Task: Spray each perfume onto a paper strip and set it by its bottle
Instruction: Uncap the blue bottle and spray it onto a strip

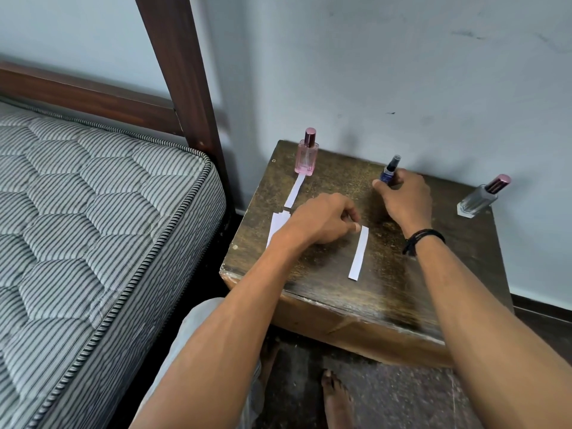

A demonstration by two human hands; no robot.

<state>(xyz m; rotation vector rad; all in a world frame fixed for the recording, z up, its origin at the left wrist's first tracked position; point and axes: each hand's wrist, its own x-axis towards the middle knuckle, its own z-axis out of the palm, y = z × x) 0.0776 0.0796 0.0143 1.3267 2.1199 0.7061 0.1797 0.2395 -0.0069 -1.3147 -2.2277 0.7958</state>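
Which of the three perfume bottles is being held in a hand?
The blue bottle in the middle, gripped by the right hand; the pink bottle and the grey bottle stand free on the table.

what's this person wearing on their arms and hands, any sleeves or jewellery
No sleeves show on either arm, right to the frame edge. The right hand has a black cord bracelet of several strands at the wrist. The left hand and its wrist carry nothing. No gloves, rings or watch are visible.
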